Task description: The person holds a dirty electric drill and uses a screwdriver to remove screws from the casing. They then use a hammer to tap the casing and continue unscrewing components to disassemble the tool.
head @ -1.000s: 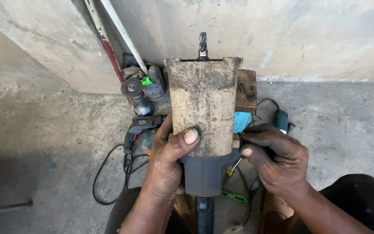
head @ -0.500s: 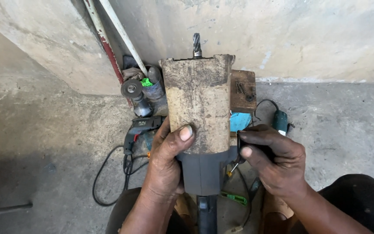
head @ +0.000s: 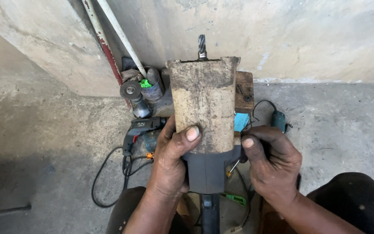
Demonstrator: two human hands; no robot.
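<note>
Between the knees, over the concrete floor (head: 44,143), a large dust-caked power tool (head: 204,108) held upright-looking in view, long axis running straight away toward the wall (head: 308,34), fluted bit (head: 202,45) at the far end. Left hand (head: 169,167) clamped on the tool's left flank, thumb across the grimy housing. Right hand (head: 271,162) closed at the right flank, just beside the dark lower body, pinching a small screwdriver (head: 233,167); equally near, opposite sides. Crowded far left: electric drill (head: 141,130), angle grinder (head: 133,97), cable loops. Wooden block (head: 244,91) touching behind on the right. Open floor well right and left.
</note>
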